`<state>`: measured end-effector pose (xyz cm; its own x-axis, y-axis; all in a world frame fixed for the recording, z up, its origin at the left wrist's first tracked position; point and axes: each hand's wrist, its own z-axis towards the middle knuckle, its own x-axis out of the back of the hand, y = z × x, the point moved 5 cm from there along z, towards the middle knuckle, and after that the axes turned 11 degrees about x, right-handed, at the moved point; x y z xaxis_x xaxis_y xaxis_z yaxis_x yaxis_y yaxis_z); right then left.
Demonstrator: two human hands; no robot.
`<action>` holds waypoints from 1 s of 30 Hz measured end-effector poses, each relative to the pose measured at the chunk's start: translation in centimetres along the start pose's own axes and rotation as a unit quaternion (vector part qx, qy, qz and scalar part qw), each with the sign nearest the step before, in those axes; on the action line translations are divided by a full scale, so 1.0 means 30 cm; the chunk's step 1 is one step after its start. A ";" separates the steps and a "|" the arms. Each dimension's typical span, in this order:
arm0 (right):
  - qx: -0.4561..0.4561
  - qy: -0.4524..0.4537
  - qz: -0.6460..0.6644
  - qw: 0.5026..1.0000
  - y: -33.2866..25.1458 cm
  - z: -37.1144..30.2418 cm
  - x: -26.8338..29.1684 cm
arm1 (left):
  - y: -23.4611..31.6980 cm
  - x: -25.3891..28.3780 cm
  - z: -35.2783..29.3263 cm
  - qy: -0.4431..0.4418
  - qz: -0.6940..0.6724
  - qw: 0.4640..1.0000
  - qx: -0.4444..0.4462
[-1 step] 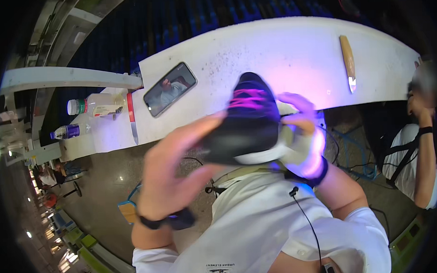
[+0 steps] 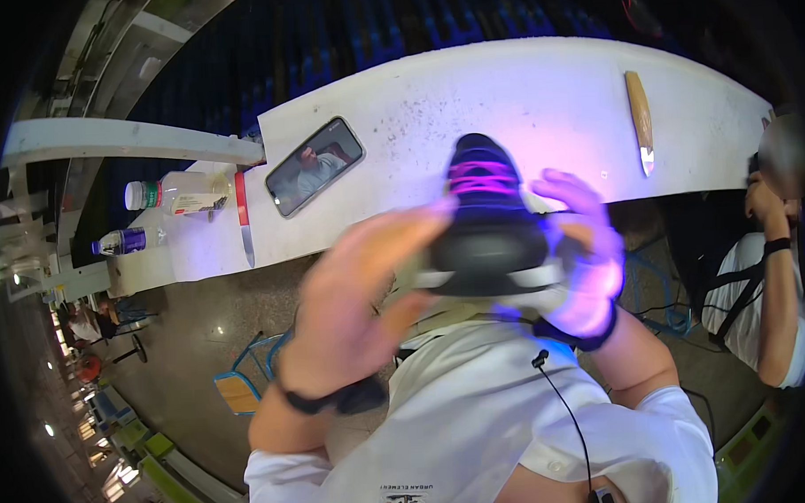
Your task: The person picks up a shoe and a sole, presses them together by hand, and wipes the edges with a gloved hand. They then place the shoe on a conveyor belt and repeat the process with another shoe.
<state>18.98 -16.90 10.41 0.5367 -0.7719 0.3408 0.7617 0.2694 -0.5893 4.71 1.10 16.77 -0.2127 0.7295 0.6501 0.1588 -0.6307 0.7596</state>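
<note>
A black sneaker [image 2: 491, 248] with pink laces and a white sole edge is held up at the table's near edge. Its toe points away from me and its heel faces me. My left hand [image 2: 359, 288] holds its left side, with the fingers along the upper and the thumb near the heel. On the other side, my right hand [image 2: 584, 245] is closed around the shoe's right flank, partly hidden by it. Motion blurs both hands somewhat.
On the white table [image 2: 521, 88] lie a phone [image 2: 315, 166] showing a picture, a red-handled knife [image 2: 244, 217] and a wooden-handled knife [image 2: 640, 119]. Two bottles lie at left: a large one [image 2: 183, 193] and a small one [image 2: 129, 241]. Another person's arm [image 2: 776, 292] is at far right.
The sneaker has shifted right and turned, so its heel now faces me squarely. Both hands have moved right along with it.
</note>
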 end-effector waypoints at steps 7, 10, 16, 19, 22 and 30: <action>0.004 -0.060 0.180 0.982 -0.028 0.083 0.184 | -0.131 -0.407 -0.042 0.108 -0.095 0.988 -0.055; 0.003 -0.086 0.144 0.986 -0.030 0.055 0.192 | -0.130 -0.419 -0.009 0.120 -0.153 0.981 -0.020; -0.078 -0.011 0.122 0.989 0.007 0.029 0.268 | 0.017 -0.460 0.071 0.179 -0.149 0.970 -0.074; -0.105 0.072 0.225 0.966 0.040 -0.010 0.302 | 0.036 -0.489 0.091 0.169 -0.132 0.971 -0.105; -0.128 0.059 0.146 0.979 0.054 -0.067 0.349 | 0.010 -0.515 0.132 0.142 -0.095 0.985 -0.036; -0.272 0.228 0.290 0.889 0.175 -0.241 0.332 | 0.029 -0.428 0.225 0.074 0.081 0.990 -0.089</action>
<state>25.70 -27.34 5.42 0.4848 -0.7805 -0.3947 0.0498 0.4752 -0.8785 14.08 -7.04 9.21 -0.3395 0.5771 0.7428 0.0324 -0.7820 0.6224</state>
